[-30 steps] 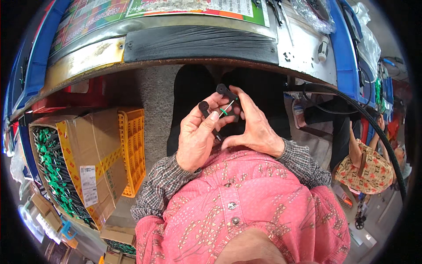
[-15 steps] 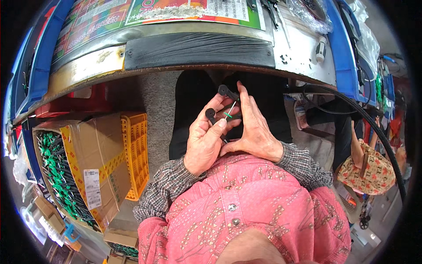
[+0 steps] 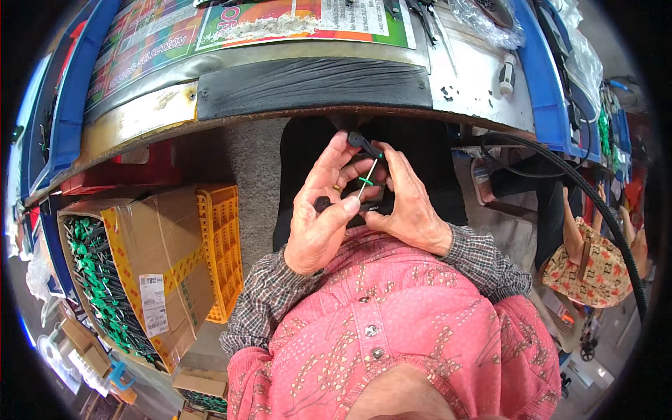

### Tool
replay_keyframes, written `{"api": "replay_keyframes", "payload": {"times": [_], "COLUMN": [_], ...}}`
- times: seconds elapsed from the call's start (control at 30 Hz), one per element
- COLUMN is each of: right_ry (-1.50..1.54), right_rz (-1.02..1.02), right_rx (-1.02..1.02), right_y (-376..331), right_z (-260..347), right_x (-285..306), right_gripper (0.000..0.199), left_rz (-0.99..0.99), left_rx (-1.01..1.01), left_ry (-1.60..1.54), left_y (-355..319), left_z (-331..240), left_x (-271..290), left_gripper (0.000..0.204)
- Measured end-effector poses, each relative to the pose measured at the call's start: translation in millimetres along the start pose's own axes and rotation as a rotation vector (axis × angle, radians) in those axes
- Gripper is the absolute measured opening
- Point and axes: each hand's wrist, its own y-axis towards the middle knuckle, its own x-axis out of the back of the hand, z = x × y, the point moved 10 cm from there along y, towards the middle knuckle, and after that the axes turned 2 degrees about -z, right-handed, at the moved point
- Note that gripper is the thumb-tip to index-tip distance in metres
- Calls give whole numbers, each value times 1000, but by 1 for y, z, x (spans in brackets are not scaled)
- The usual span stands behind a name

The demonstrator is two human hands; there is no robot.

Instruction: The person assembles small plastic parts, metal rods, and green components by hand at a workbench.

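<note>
My left hand [image 3: 315, 225] pinches the near end of the thin rod [image 3: 374, 167], forefinger spread; I cannot tell whether my right hand [image 3: 411, 212] grips the far black piece [image 3: 362, 143] it touches. The near black piece [image 3: 322, 204] has dropped nearer along my left palm, leaving the rod between my hands, I judge, easier to reach.

Open gap btwn yellow crate [image 3: 222, 252] & L hand [image 3: 313, 227], desk edge [image 3: 315, 89] in way ahead, blk cable [image 3: 591, 194] to R

Carton [image 3: 175, 241] and crate [image 3: 222, 245] stand left of hands [image 3: 311, 234].
</note>
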Motion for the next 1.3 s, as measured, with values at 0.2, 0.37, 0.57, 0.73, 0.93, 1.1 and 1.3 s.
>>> {"api": "replay_keyframes", "payload": {"times": [0.2, 0.37, 0.57, 0.73, 0.93, 1.1, 1.3], "right_ry": [-12, 50, 52, 38, 68, 72, 100], "right_rz": [29, 93, 72, 141, 77, 131, 174], "right_rx": [1, -51, 1, -30, 8, -19, -35], "right_y": [1, 3, 4, 5, 4, 5, 5], "right_z": [-1, 0, 2, 2, 0, 3, 6], "right_x": [-2, -5, -2, -6, -4, -6, -9], "right_gripper": [94, 93, 90, 86, 84, 81, 75], "left_rz": [13, 0, -31, -69, -80, -103, -105], "left_rx": [-18, -7, -19, -31, -56, -72, -74], "left_ry": [34, 56, 66, 109, 103, 92, 56], "left_y": [9, 12, 12, 11, 11, 11, 9], "left_z": [-2, 1, 2, 5, 5, 5, 5], "left_x": [0, 3, 8, 16, 19, 21, 21], "left_gripper": [84, 84, 78, 72, 60, 56, 49]}}
